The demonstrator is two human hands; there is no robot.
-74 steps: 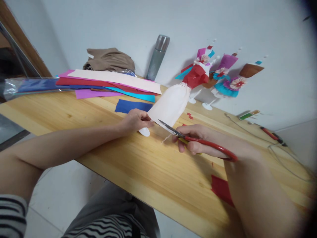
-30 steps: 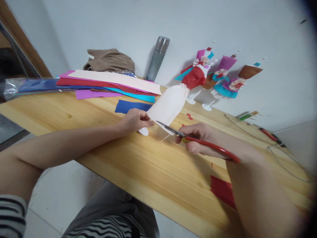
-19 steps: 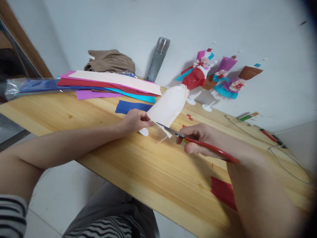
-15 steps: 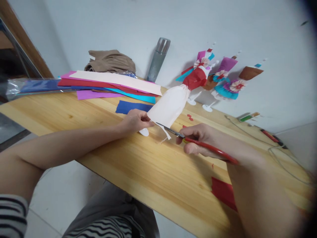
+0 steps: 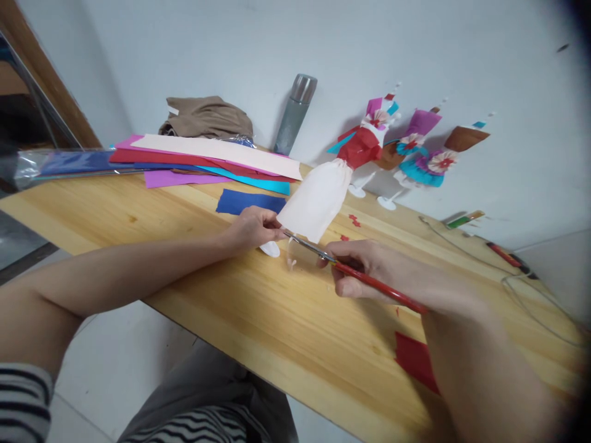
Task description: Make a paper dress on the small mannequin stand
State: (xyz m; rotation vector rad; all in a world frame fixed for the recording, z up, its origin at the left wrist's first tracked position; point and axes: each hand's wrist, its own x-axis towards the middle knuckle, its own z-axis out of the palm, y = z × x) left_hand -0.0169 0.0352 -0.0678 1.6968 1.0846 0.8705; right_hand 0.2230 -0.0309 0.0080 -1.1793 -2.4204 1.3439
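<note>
In the head view, a pale skirt (image 5: 318, 195) below a red bodice (image 5: 353, 154) is being held over the counter (image 5: 221, 307). The left corner of the skirt's hem is being pinched by the left grip (image 5: 253, 229), with fingers closed together. Red-handled scissors (image 5: 381, 288) are being held by the right grip (image 5: 392, 266), which is curled around the handles; the blades are being set along the skirt's hem, nearly together, tips just beside the left grip. Below the hem, a thin pale sliver (image 5: 291, 264) is hanging, and a white disc (image 5: 270, 249) is being partly covered by the left grip. Left of the skirt, a blue strip (image 5: 252, 202) and, farther off, stacked sheets (image 5: 207, 149) are being carried by the counter. Behind the skirt, a flask (image 5: 293, 117) is standing; right of it, red scraps (image 5: 354, 219) are lying.
</note>
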